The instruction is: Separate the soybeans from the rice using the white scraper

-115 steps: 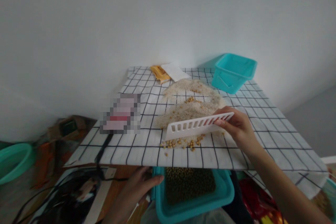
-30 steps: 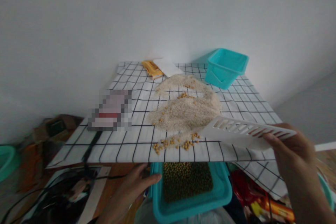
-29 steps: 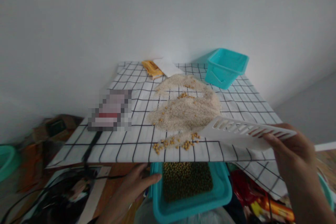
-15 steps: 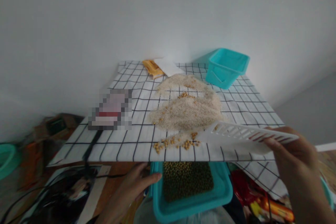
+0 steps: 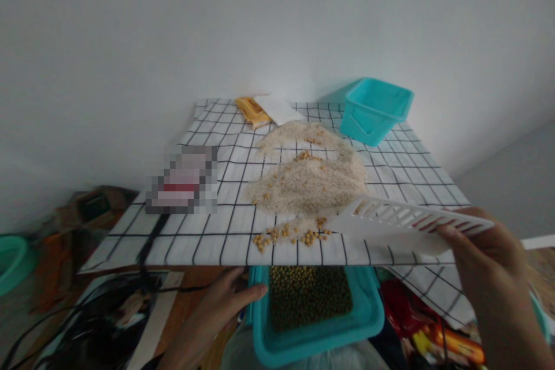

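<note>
My right hand (image 5: 489, 254) grips a white slotted plastic piece (image 5: 390, 222) by its right end, thumb on top. Its left end rests at the front edge of a heap of pale grain (image 5: 307, 185) on the checked tablecloth. Loose yellow beans (image 5: 309, 238) lie in a short row left of that end, near the table's front edge. Below the table edge, my left hand (image 5: 229, 295) holds the left rim of a teal tub (image 5: 318, 347), thumb over the rim, other fingers mostly hidden. Dark green beans (image 5: 312, 303) with yellowish ones at the far side fill its bottom.
A teal bin (image 5: 375, 113) stands at the back right of the table (image 5: 229, 185). Yellow and white packets (image 5: 277, 108) lie at the back, and a blurred-out device (image 5: 182, 182) at the left with a cable (image 5: 151, 243). Clutter, including a red bag (image 5: 396, 306), sits below.
Almost nothing differs: the view has shifted very slightly, while both hands, the slotted piece, the grain and the tub keep their places.
</note>
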Motion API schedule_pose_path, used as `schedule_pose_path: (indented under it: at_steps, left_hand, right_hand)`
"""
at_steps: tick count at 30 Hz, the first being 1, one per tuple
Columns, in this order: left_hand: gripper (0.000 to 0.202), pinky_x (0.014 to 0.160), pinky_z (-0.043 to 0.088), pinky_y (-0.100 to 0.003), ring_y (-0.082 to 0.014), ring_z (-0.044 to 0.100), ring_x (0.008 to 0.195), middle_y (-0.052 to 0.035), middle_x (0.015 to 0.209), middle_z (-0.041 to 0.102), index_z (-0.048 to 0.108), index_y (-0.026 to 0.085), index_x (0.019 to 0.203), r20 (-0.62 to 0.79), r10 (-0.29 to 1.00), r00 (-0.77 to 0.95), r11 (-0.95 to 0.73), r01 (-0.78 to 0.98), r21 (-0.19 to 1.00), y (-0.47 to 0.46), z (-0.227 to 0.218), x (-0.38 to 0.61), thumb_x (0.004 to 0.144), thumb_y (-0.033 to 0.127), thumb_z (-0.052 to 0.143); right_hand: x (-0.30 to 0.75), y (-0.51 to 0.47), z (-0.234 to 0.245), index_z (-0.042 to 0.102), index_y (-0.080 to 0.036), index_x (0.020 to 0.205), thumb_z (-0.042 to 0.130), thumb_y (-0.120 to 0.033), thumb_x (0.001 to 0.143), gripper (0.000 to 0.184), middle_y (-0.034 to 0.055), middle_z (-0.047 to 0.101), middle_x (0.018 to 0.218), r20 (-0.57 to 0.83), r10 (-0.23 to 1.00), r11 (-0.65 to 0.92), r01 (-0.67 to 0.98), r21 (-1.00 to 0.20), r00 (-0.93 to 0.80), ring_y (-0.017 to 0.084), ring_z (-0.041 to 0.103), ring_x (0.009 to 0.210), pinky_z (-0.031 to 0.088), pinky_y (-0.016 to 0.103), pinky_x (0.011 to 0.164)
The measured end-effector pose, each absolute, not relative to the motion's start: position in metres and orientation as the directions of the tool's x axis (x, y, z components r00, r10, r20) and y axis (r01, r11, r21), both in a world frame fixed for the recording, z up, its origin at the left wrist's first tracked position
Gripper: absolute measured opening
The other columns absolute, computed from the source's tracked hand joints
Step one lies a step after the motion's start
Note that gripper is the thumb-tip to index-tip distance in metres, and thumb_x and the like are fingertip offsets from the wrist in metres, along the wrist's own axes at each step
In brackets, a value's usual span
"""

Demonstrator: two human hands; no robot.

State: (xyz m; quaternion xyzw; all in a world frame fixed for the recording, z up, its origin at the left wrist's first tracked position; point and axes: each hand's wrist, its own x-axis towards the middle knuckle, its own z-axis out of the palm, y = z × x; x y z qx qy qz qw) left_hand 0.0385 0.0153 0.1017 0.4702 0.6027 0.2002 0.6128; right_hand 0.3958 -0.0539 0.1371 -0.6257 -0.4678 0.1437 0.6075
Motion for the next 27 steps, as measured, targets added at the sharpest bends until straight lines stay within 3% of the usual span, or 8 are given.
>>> schedule_pose_path:
  at_steps: [4, 10, 25, 27]
  left_hand:
    - [0.027, 0.081, 0.061, -0.034, -0.0302, 0.076, 0.099, -0.0048, 0.092, 0.084, 0.078, 0.027, 0.087, -0.558, 0.809, 0.185, 0.492, 0.307, 0.815, 0.0154, 0.1010, 0.0377, 0.064, 0.040, 0.077]
    - [0.026, 0.086, 0.061, -0.036, -0.0317, 0.075, 0.102, -0.0053, 0.096, 0.085, 0.078, 0.027, 0.087, -0.581, 0.791, 0.193, 0.516, 0.302, 0.802, 0.0198, 0.1049, 0.0413, 0.063, 0.038, 0.077]
    - [0.026, 0.079, 0.060, -0.032, -0.0274, 0.076, 0.094, -0.0033, 0.092, 0.084, 0.077, 0.027, 0.090, -0.560, 0.806, 0.193, 0.486, 0.325, 0.812, 0.0175, 0.1019, 0.0389, 0.066, 0.036, 0.074]
    - [0.024, 0.073, 0.059, -0.031, -0.0272, 0.076, 0.088, -0.0028, 0.083, 0.083, 0.077, 0.026, 0.086, -0.568, 0.801, 0.190, 0.488, 0.341, 0.803, 0.0180, 0.1002, 0.0393, 0.064, 0.037, 0.074]
  right_hand:
    - [0.3946, -0.0548, 0.1344, 0.073, -0.025, 0.087, 0.079, -0.033, 0.079, 0.012, 0.0005, 0.072, 0.082, 0.332, 0.777, 0.146, 0.359, -0.922, 0.535, 0.020, 0.066, 0.074, 0.052, 0.033, 0.068]
    - [0.3944, -0.0522, 0.1286, 0.074, -0.024, 0.084, 0.081, -0.035, 0.076, 0.015, 0.0017, 0.072, 0.077, 0.340, 0.772, 0.176, 0.333, -0.926, 0.537, 0.019, 0.065, 0.064, 0.049, 0.029, 0.055]
    - [0.3870, -0.0474, 0.1273, 0.071, -0.025, 0.088, 0.076, -0.030, 0.082, 0.010, 0.0007, 0.072, 0.081, 0.299, 0.798, 0.120, 0.348, -0.930, 0.523, 0.020, 0.066, 0.075, 0.050, 0.030, 0.061]
    - [0.3862, -0.0482, 0.1277, 0.071, -0.025, 0.087, 0.077, -0.030, 0.082, 0.009, 0.0003, 0.071, 0.080, 0.301, 0.801, 0.127, 0.344, -0.930, 0.518, 0.020, 0.066, 0.075, 0.050, 0.030, 0.062]
